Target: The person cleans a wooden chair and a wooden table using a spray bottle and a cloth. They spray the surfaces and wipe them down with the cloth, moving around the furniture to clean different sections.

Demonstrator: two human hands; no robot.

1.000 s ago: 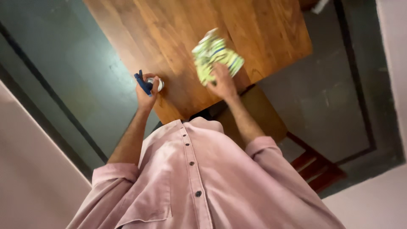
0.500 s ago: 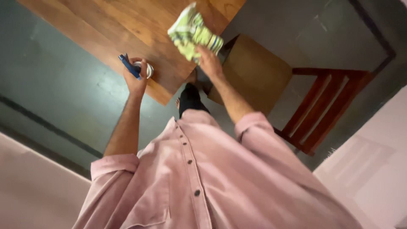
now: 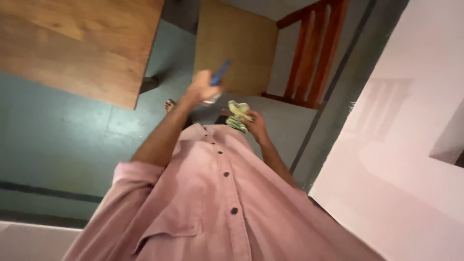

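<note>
Wooden surface point(image 3: 72, 43) has slid off to the upper left since half a second ago, and both hands, which were over it then, are now clear of it, in front of the pink shirt point(image 3: 217, 193) and above the dark green floor point(image 3: 63, 145). Left hand point(image 3: 200, 87) has its fingers wrapped round a spray bottle point(image 3: 217, 77); the blue trigger head points up and to the right, away from the surface and toward the chair point(image 3: 251, 43), long axis on that same slant. The bottle's body is mostly hidden in the grip, so any label cannot be made out. Right hand point(image 3: 256, 124) is right of the bottle and closer to the shirt, fingers closed on a bunched green-and-white cloth point(image 3: 238, 115), which earlier lay spread at the surface's edge.
</note>
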